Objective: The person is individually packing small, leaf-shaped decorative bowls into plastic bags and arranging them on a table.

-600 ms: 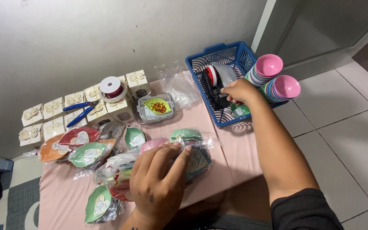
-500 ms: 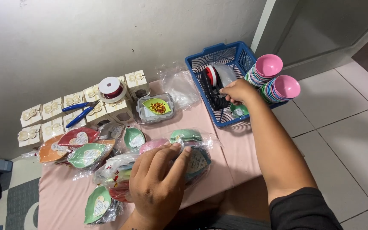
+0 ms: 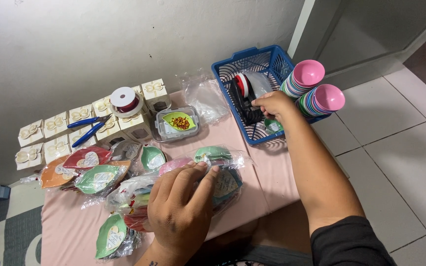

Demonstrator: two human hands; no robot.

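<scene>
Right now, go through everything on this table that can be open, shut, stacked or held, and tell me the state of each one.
Left hand: resting flat on a pile of bagged leaf-shaped dishes.
Right hand: reaching into the blue basket, grip closed on something I cannot make out.
Clear tub: no lid on it, green dish with gold bits inside.
Bowls: nested in two tilted stacks.
Blue pliers: lying on the white gift boxes, untouched.
Ribbon spool: standing on the boxes.

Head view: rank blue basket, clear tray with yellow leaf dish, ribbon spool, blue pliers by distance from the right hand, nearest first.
1. Blue basket: the right hand reaches into it, at the table's right end.
2. Clear tray with yellow leaf dish: left of that hand, mid-table.
3. Ribbon spool: farther left, on the white gift boxes.
4. Blue pliers: farthest left, lying across those boxes.
</scene>
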